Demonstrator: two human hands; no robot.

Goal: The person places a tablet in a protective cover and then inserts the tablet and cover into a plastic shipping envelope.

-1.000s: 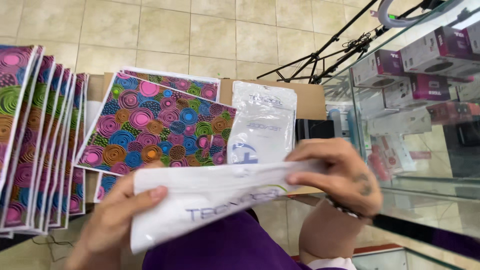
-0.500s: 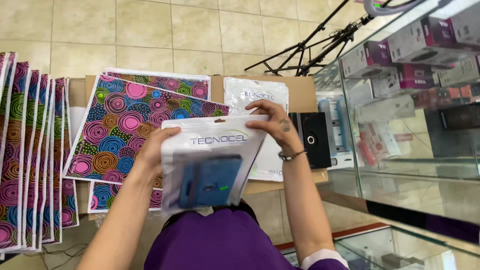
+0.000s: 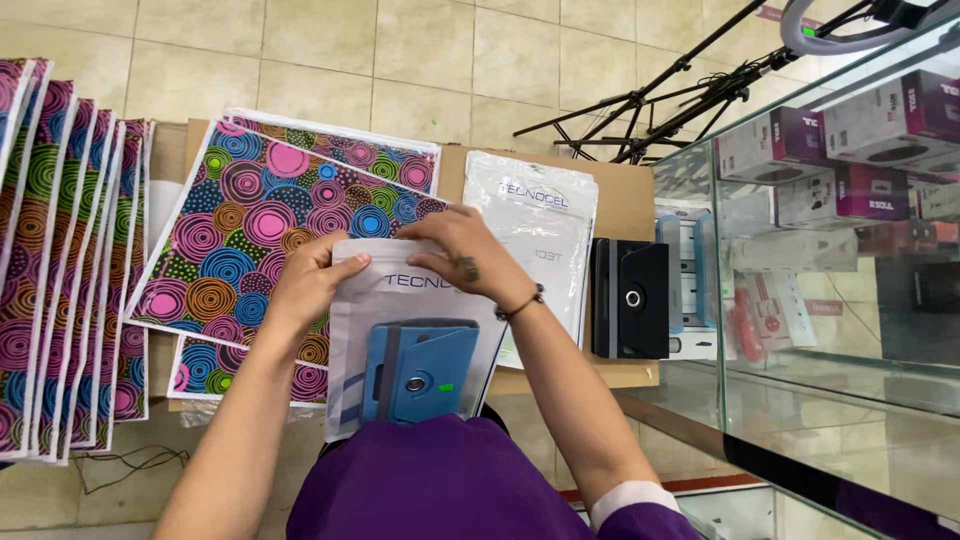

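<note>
Both hands gripped the top edge of a white pouch (image 3: 415,345): left hand (image 3: 310,285) pinching its left corner, right hand (image 3: 455,255) curled over the top middle. Blue case (image 3: 418,370) sat fully inside, low in the pouch, held over the lap against the cardboard box (image 3: 620,200). Insertion looked done; sealing the flap seemingly left. Another pouch (image 3: 545,235) and a black case (image 3: 630,298) lay on the box, patterned sleeves (image 3: 255,225) stacked left.
</note>
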